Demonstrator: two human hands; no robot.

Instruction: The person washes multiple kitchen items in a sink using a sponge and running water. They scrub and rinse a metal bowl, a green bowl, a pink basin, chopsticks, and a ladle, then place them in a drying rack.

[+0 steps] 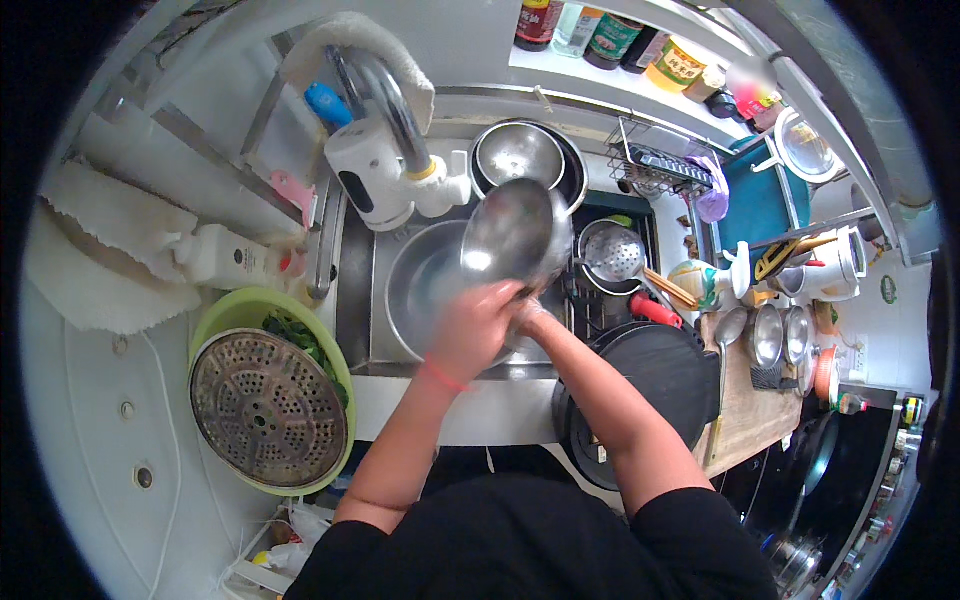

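Observation:
Over the right side of the sink (379,300), a shiny metal bowl or ladle-like vessel (506,232) is tilted up on its side. My left hand (484,319) is at its lower edge, blurred, and seems to grip it. Close beside it, my right hand (529,311) is partly hidden behind the left hand and the vessel; its fingers cannot be made out. Below them a large metal basin (405,300) sits in the sink. Stacked metal bowls (520,154) stand behind. The faucet (397,112), with a white heater body, rises at the back left.
A green tub (341,375) with leafy greens and a perforated steamer plate (266,409) stands left. To the right are a skimmer (615,253) on a pot, a round black lid (652,382), a spray bottle (701,277) and a wooden board (757,420). Bottles line the shelf above.

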